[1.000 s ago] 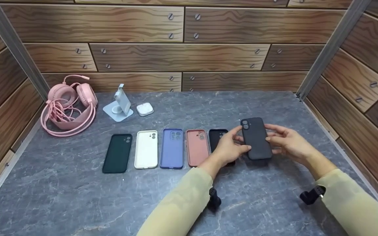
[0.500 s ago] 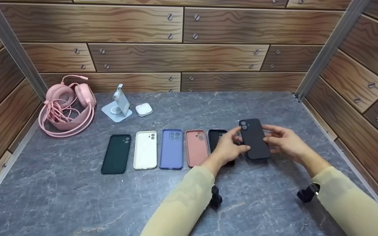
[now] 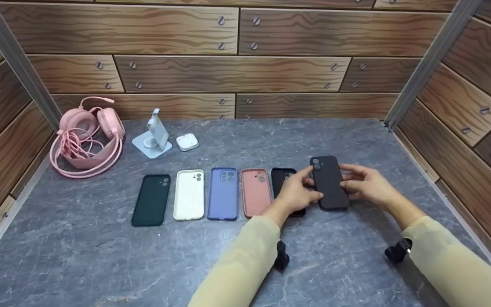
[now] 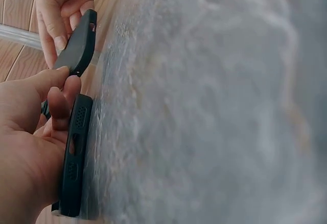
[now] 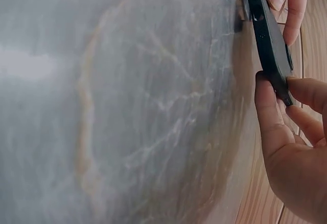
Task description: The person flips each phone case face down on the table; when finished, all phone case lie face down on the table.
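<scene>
Both hands hold a black phone case [image 3: 331, 184] at the right end of a row of cases. The left hand [image 3: 293, 190] pinches its left edge, with the thumb low and a fingertip near the camera cutout. On its right edge the right hand [image 3: 368, 185] grips between thumb and fingers. In the left wrist view the held case [image 4: 79, 45] is tilted above the table; in the right wrist view the case [image 5: 270, 45] shows its edge. Another black case [image 3: 280, 177] lies partly hidden under the left hand.
Leftward in the row lie pink [image 3: 255, 194], blue [image 3: 223, 196], white [image 3: 189, 196] and dark green [image 3: 151, 200] cases. Behind them are pink headphones [image 3: 111, 123], a folding stand [image 3: 158, 133] and a small white case [image 3: 187, 142]. Wood-patterned walls [image 3: 177, 32] enclose the table [image 3: 100, 260].
The held black case has shifted slightly left and down toward the table, with the right hand moving along. The left hand and the other cases stay nearly the same.
</scene>
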Demonstrator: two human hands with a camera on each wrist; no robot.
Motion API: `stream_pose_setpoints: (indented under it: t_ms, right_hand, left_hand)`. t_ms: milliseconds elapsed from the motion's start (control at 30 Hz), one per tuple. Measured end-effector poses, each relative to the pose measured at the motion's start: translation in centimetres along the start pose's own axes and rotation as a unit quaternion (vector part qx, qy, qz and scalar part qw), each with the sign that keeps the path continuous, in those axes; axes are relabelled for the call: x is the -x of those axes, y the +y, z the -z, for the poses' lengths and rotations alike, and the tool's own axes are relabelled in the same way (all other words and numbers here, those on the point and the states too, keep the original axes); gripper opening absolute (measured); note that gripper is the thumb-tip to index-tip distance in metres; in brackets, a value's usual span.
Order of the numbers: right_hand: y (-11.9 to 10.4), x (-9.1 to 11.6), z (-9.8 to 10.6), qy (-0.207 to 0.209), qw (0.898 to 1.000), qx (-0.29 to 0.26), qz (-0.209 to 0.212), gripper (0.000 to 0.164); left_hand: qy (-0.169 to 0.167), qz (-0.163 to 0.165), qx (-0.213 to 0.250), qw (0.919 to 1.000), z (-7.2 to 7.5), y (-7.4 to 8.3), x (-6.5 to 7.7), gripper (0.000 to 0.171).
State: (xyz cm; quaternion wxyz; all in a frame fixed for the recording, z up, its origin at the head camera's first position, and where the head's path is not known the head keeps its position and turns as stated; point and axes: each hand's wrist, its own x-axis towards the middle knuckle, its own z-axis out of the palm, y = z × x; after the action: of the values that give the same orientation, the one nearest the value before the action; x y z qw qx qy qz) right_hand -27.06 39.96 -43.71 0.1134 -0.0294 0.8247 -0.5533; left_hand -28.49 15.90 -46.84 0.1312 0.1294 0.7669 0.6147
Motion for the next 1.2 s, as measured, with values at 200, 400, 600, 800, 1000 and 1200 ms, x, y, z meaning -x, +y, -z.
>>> stream_pose_setpoints:
  t_ms: [200,400,600,800,1000,1200]
  right_hand:
    - [0.4,-0.2,0.0,0.007,1.000,0.025,0.005,0.069]
    - [0.9,-0.4,-0.1,0.018,0.999,0.038,0.020,0.067]
    - [1.2,-0.7,-0.1,0.026,0.998,0.052,0.037,0.066]
    - [1.3,-0.9,-0.1,0.027,0.997,0.058,0.034,0.066]
    - [1.4,-1.0,-0.2,0.025,0.998,0.035,0.038,0.066]
    - [1.6,-1.0,-0.2,0.027,0.998,0.038,0.044,0.065]
  left_hand:
    - [-0.010,-0.006,-0.012,0.9999,0.0,-0.1,0.0,0.083]
    - [-0.016,-0.007,-0.027,0.9995,0.1,-0.2,0.0,0.082]
    - [-0.025,-0.009,-0.033,0.9991,0.2,-0.2,0.0,0.080]
    - [-0.029,-0.013,-0.050,0.9982,0.4,-0.4,0.0,0.077]
    - [-0.030,-0.010,-0.057,0.9979,0.4,-0.3,0.1,0.074]
    - [-0.032,-0.005,-0.069,0.9971,0.3,-0.2,0.1,0.070]
